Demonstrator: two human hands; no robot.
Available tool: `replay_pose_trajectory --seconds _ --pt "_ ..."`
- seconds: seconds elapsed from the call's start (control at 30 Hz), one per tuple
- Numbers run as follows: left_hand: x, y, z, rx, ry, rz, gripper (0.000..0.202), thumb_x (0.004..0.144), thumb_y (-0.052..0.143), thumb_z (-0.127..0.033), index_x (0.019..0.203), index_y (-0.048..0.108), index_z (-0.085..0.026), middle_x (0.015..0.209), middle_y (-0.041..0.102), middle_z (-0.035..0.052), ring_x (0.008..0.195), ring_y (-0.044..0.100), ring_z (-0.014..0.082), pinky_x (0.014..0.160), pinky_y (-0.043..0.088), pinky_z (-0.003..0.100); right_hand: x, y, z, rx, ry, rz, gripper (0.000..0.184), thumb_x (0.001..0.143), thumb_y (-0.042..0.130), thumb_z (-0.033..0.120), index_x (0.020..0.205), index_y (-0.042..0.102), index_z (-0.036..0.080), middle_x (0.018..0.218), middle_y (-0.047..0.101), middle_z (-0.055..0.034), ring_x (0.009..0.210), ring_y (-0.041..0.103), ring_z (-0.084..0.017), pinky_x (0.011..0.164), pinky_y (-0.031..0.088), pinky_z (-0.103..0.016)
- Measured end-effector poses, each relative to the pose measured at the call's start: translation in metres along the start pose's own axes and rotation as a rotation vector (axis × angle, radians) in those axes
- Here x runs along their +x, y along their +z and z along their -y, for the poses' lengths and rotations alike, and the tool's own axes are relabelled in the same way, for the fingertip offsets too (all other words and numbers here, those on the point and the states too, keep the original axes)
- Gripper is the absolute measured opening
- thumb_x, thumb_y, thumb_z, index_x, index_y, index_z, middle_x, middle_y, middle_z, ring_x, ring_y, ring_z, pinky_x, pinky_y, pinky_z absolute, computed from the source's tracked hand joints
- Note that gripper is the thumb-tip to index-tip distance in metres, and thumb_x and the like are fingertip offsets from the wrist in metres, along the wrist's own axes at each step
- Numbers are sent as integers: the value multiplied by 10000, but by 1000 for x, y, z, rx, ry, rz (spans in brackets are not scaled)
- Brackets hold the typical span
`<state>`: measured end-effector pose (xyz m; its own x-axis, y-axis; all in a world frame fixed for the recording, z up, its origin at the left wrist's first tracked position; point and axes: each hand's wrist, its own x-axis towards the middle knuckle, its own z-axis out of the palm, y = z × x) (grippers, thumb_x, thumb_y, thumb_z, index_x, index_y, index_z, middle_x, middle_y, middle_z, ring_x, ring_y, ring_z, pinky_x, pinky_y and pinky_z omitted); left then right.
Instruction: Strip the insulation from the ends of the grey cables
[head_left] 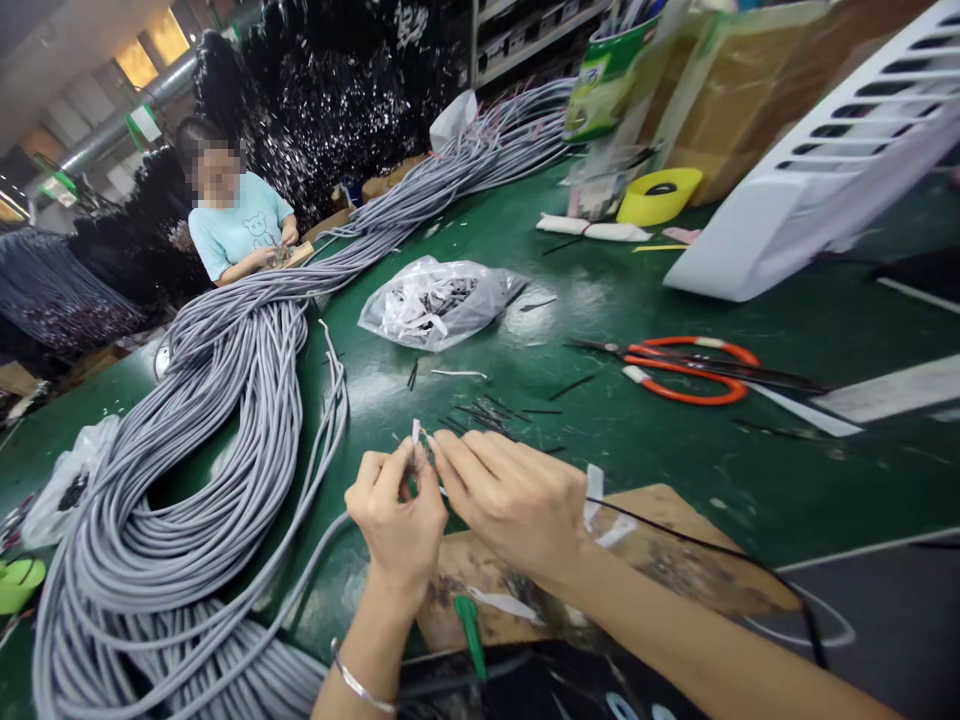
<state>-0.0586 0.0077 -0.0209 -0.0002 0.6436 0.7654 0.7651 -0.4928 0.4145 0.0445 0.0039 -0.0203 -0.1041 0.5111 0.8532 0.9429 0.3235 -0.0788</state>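
My left hand [401, 500] is closed in a pinch at the end of a grey cable [330, 535], which runs in from the coil at the left. A small white tag [415, 431] sticks up from between its fingertips. My right hand [514, 490] is closed too, its fingertips meeting the left ones beside the tag. What the right fingers grip is mostly hidden; thin wire ends seem to show there. From behind the right hand a thin black cord [697, 545] trails to the lower right. Short black tube pieces [487, 410] lie just beyond both hands.
A thick bundle of grey cables [262, 330] fills the left. Beyond my hands lie a plastic bag of small parts [439, 300] and orange-handled scissors [690, 370]. A stained board [660, 520] and a green-handled tool [471, 635] are near me. A person [240, 220] sits opposite.
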Motion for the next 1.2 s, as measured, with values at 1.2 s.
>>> replay_pose_trajectory --seconds 1.2 --pt "20 -30 17 -610 -253 262 154 782 582 -245 721 689 -153 594 578 13 521 501 100 482 391 203 19 13 -22 1406 809 592 450 624 581 600 554 512 161 437 268 78 411 204 -50 387 162 -216"
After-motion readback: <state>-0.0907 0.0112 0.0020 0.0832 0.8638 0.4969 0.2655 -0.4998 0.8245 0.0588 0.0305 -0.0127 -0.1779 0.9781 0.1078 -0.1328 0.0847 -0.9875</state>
